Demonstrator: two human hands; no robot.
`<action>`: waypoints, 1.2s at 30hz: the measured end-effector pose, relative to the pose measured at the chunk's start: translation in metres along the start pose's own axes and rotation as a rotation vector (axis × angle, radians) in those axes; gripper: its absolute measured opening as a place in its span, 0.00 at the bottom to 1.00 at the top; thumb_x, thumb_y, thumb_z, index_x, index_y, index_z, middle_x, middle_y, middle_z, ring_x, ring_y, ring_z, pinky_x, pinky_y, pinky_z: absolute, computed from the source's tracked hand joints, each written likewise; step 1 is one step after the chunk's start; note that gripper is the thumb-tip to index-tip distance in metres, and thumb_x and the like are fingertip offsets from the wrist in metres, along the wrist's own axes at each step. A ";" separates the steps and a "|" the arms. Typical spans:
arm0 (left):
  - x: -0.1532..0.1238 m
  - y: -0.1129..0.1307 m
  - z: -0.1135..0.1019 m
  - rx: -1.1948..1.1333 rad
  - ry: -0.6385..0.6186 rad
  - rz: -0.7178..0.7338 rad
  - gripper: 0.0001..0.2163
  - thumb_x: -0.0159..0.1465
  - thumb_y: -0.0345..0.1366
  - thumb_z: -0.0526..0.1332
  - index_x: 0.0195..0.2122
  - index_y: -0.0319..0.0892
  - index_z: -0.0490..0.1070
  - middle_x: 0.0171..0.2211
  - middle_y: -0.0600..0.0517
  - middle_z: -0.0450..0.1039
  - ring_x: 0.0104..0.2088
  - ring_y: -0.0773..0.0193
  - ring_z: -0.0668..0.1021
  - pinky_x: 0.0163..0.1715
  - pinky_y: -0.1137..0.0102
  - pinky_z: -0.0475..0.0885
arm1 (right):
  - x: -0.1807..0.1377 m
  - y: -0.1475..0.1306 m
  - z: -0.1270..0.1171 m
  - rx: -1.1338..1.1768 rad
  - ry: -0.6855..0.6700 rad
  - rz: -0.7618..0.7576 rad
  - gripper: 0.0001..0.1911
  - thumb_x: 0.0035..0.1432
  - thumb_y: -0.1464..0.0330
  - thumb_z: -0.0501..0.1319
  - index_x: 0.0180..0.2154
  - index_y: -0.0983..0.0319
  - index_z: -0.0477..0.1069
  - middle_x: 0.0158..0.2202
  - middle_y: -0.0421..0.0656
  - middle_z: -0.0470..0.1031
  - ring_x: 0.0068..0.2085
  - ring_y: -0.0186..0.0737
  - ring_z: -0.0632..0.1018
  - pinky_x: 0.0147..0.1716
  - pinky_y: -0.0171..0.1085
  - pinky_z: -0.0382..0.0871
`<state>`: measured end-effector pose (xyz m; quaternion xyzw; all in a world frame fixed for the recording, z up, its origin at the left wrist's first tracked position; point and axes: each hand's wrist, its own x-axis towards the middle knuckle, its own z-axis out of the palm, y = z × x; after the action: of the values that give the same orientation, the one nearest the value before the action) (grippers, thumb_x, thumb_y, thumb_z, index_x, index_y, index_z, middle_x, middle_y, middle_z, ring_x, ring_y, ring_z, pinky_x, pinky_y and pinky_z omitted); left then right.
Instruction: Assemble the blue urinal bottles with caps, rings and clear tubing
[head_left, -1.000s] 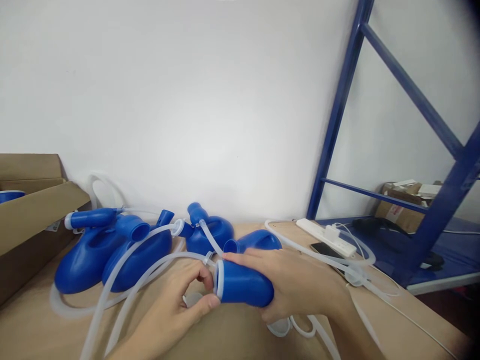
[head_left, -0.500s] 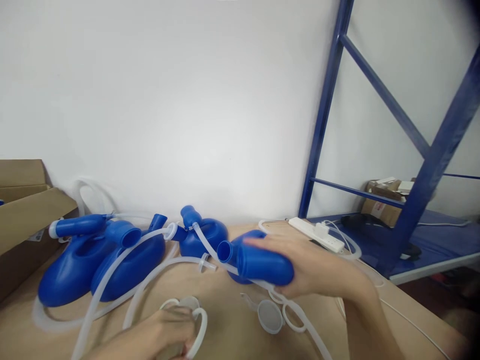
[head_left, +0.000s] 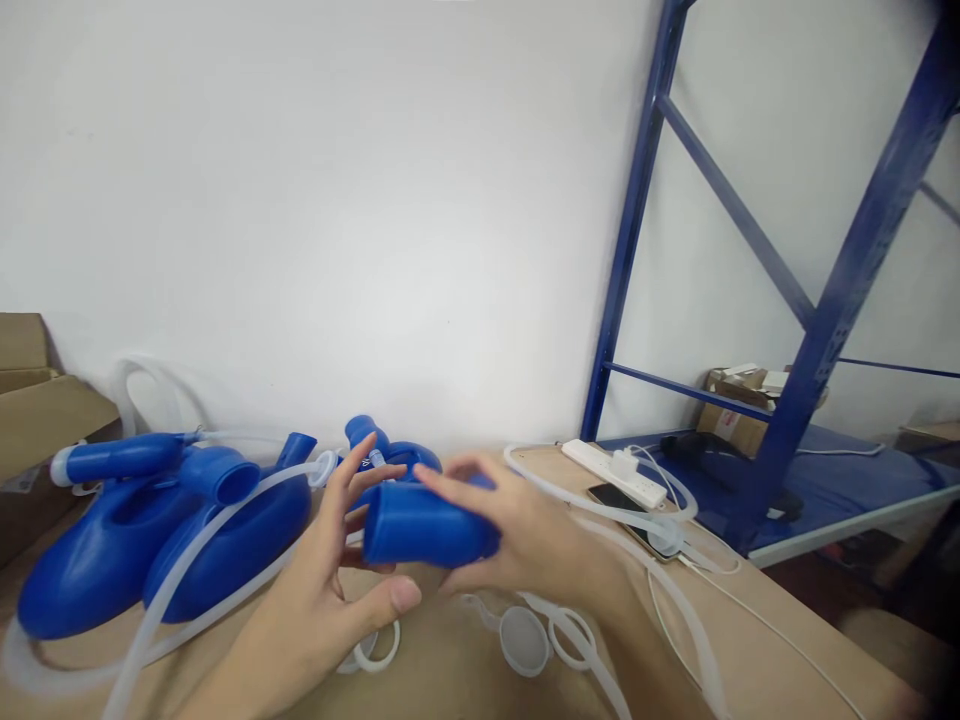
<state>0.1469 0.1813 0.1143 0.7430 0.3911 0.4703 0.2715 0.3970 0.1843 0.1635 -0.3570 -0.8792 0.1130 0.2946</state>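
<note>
My right hand (head_left: 517, 520) is wrapped round a short, curved blue plastic tube piece (head_left: 427, 530), holding it above the table with its wide end pointing left. My left hand (head_left: 315, 590) is at that wide end, thumb and fingers spread apart; whether it touches the rim I cannot tell. Behind the hands, a blue bottle (head_left: 409, 452) with a neck is partly hidden. On the left, two blue plastic urinal bottles (head_left: 240, 545) lie side by side with clear hoses (head_left: 150, 620) across them. Below the hands lie a translucent round cap (head_left: 523, 640) and a white ring (head_left: 382, 655).
An open cardboard box (head_left: 67, 415) stands at the far left. To the right are a white power strip (head_left: 611, 470), a phone (head_left: 611, 495) under a translucent cap (head_left: 664, 535), and a looping hose (head_left: 686, 610). A blue metal rack (head_left: 795, 400) rises beyond the table.
My left hand has risen from the white ring and cap on the table and opened beside the blue tube piece. My right hand has moved left with that piece. The view has shifted slightly right.
</note>
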 end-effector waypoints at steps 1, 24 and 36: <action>0.003 0.006 -0.003 0.036 0.042 0.020 0.40 0.62 0.54 0.69 0.72 0.56 0.54 0.65 0.43 0.70 0.57 0.46 0.79 0.47 0.61 0.82 | 0.004 -0.002 0.009 0.025 0.001 -0.026 0.54 0.50 0.57 0.79 0.72 0.47 0.58 0.61 0.46 0.68 0.59 0.49 0.75 0.60 0.47 0.72; 0.012 0.020 -0.044 0.060 0.366 -0.109 0.25 0.58 0.57 0.69 0.50 0.49 0.71 0.51 0.50 0.78 0.49 0.49 0.82 0.41 0.66 0.80 | 0.023 0.009 0.037 0.771 0.242 0.249 0.28 0.50 0.55 0.78 0.49 0.60 0.80 0.44 0.48 0.84 0.49 0.49 0.84 0.52 0.48 0.79; 0.011 0.020 -0.053 0.109 0.293 -0.063 0.25 0.54 0.59 0.72 0.48 0.54 0.74 0.50 0.54 0.80 0.55 0.45 0.80 0.47 0.61 0.81 | 0.017 0.022 0.024 1.123 -0.088 0.377 0.36 0.45 0.59 0.81 0.56 0.62 0.79 0.37 0.44 0.83 0.36 0.38 0.83 0.34 0.32 0.75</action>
<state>0.1083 0.1810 0.1569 0.6677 0.4744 0.5429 0.1854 0.3852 0.2122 0.1428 -0.2913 -0.6177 0.6259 0.3767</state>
